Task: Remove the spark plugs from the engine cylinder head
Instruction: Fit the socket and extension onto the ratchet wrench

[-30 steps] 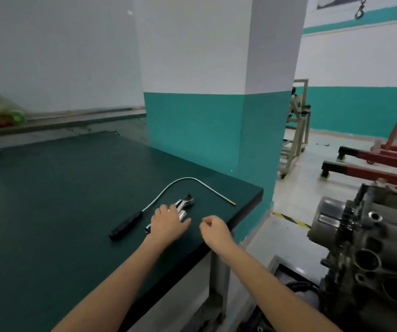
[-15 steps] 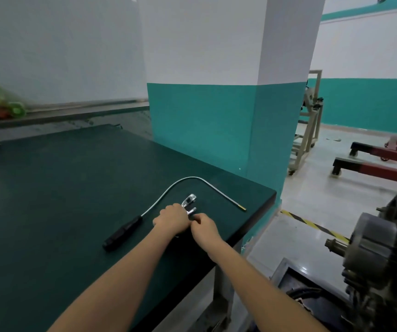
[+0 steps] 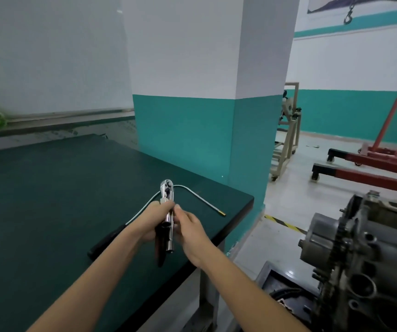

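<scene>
Ratchet (image 3: 167, 195) (chrome, round head) gripped upright by left hand (image 3: 153, 220); right hand (image 3: 187, 226) pinches attached socket above green matte bench (image 3: 49, 200).

both arms reaching forward, bare forearms, hands meeting in the middle | my left hand (image 3: 153, 222) curled round the ratchet wrench (image 3: 168, 213), head up | right hand (image 3: 190, 227) pinching its shaft with fingertips, wrist bent a bit

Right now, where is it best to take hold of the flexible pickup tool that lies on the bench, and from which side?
Judging by its pose, grip the flexible pickup tool at its thick black handle, coming from above on the near-left side. The handle lies flat and bare on the bench; the thin curved shaft would bend and slip, and both hands crowd its middle.
</scene>
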Demonstrator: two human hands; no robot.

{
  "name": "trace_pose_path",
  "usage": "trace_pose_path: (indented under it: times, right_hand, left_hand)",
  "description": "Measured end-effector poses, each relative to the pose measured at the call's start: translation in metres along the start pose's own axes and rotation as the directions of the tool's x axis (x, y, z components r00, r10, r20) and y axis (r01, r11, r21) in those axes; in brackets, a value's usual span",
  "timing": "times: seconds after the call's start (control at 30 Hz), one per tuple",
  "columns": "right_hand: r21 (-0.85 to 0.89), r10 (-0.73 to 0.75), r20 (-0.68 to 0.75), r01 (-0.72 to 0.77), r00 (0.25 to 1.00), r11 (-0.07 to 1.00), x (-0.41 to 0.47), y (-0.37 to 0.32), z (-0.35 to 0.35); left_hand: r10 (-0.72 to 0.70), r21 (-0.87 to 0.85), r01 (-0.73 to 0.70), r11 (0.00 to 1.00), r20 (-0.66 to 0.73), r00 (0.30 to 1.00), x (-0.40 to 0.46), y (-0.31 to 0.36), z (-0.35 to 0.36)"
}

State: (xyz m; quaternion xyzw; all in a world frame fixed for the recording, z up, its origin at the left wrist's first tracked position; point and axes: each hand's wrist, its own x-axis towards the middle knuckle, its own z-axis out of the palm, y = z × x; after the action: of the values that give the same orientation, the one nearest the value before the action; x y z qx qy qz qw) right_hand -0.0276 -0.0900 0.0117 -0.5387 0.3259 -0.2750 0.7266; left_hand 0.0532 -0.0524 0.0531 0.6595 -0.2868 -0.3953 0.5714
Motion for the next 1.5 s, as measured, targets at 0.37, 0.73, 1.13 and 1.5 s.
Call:
trace_pose_path:
  times: [0.37, 0.73, 1.13, 1.5]
  right_hand:
    - [-0.251, -0.548, -0.410, 0.487, 0.730, 0.837, -0.187, -0.060, -0.072]
    - [-0.212, -0.474, -0.652, 0.458, 0.591, 0.863, -0.353, -0.041, -0.184]
    - [0.014, -0.336, -0.774, 0.545, 0.537, 0.839, -0.381, -0.015, -0.226]
    - [0.225, -0.163, -0.859, 0.643, 0.485, 0.732, -0.362, -0.023, -0.216]
  left_hand:
    - [0.362, -0.251, -0.308, 0.918, 0.206, 0.909, -0.149, 0.039, 0.156]
    - [0.306, -0.178, -0.250, 0.952, 0.527, 0.792, -0.283, -0.007, 0.295]
    - [0.334, 0.032, -0.424, 0.905, 0.563, 0.756, -0.323, -0.034, 0.344]
    - [0.372, -0.025, -0.409, 0.912, 0.468, 0.802, -0.303, -0.042, 0.326]
